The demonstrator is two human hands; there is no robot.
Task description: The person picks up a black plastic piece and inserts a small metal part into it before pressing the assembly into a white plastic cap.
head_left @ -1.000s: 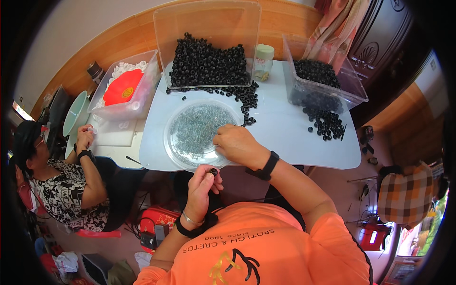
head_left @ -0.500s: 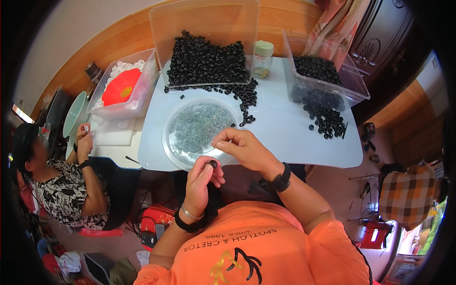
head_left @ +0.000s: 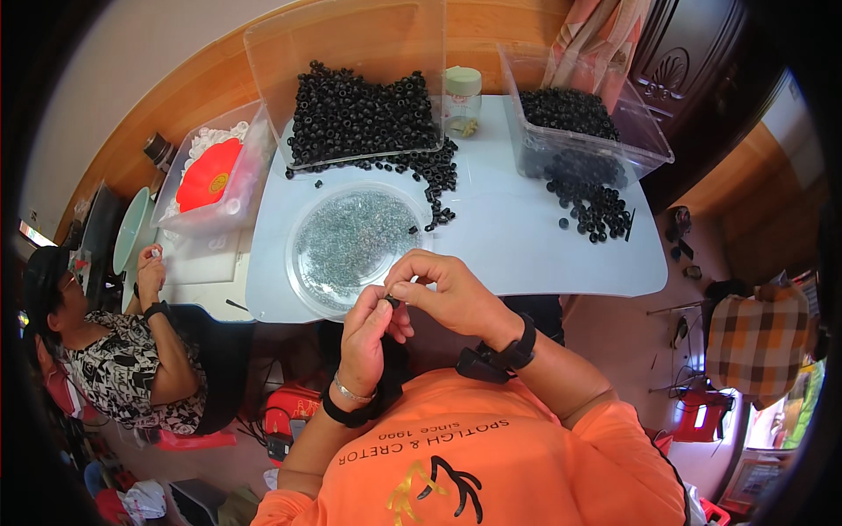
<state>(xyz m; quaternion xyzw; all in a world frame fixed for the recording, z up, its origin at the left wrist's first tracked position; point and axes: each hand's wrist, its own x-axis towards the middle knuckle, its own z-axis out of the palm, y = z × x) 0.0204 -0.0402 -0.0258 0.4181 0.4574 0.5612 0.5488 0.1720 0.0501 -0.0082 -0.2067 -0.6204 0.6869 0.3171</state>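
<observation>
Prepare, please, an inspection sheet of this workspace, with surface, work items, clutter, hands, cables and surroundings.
Surface: pale bluish-white table with rounded corners.
Work items: round clear plastic tray with tiny translucent beads; black ring-shaped pieces heaped at a large clear plastic bin; more inside a second clear plastic bin, right.
Clutter: loose black pieces before both bins; clear jar with pale green lid between them.
Hands: left hand pinches one small black piece; right hand has its fingertips there, grip unclear.
Cables: dark cords on the floor, lower left.
Surroundings: person in black-and-white patterned shirt, left; brown checked cloth, right.
</observation>
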